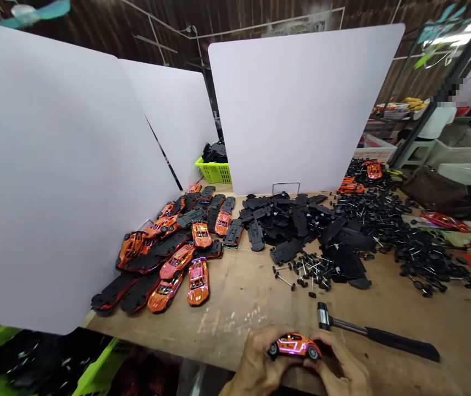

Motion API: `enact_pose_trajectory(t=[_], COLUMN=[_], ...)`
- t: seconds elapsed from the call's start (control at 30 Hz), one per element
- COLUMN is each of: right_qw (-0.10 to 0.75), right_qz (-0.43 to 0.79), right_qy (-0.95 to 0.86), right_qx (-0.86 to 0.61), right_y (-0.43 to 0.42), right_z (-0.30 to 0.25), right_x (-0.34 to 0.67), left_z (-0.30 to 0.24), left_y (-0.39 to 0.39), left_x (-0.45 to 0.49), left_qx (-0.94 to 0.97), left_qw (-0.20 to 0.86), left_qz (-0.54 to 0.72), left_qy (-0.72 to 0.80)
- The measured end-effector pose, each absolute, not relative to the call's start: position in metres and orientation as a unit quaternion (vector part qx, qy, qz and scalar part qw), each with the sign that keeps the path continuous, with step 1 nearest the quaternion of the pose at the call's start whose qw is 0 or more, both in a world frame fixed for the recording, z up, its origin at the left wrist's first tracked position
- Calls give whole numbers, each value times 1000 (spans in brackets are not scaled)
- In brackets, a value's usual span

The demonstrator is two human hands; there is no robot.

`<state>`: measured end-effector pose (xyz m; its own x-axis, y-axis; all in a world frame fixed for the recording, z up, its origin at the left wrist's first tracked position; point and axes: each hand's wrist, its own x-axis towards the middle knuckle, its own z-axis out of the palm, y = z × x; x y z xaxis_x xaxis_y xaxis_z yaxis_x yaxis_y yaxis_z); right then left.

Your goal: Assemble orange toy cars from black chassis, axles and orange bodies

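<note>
left hand, right hand | both holding orange toy car by its ends | long axis side to side | hammer just beyond right hand

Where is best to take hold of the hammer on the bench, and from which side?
Probably the black handle, around its middle, coming from above: it lies flat on the bench, long and slim, with nothing crowding it, while the metal head sits at the nearer end.
</note>
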<state>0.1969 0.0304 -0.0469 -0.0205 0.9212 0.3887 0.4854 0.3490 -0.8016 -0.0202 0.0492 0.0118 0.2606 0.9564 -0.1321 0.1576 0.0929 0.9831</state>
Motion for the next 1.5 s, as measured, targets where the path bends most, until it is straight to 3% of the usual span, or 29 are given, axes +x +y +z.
enact_pose_trajectory(t=[0.3,0.37,0.5,0.63,0.73,0.83,0.97,1.1,1.23,1.33,1.5], right_qw=[469,477,465,446,440,420,339,259,238,274,447], right_qz=[342,314,195,141,85,51,33,-20,-41,-57,-122], right_qy=[-634,-642,-651,-644,-640,-650,-724,-746,-744,-735,-624], right_qx=[-511,-512,-568,-605,-624,-631,-600,-614,-623,-617,-629], right_y=[43,50,71,99,122,142,156,151,136,128,125], right_z=[-30,-18,9,18,14,10,8,10,11,6,8], right_x=[196,204,233,270,301,325,325,311,318,331,345], left_z=[25,37,76,103,99,70,14,-14,-9,-5,-3], left_y=[56,75,143,208,221,207,182,184,197,198,190], left_x=[-25,-49,-143,-223,-214,-149,-51,-10,-9,-6,10], left_qx=[511,503,530,518,532,675,792,818,800,779,773], left_qw=[567,479,152,-90,-176,-45,159,178,162,189,208], left_qz=[397,455,524,408,395,421,350,324,366,382,374], left_qy=[509,557,650,746,728,604,474,441,446,460,469])
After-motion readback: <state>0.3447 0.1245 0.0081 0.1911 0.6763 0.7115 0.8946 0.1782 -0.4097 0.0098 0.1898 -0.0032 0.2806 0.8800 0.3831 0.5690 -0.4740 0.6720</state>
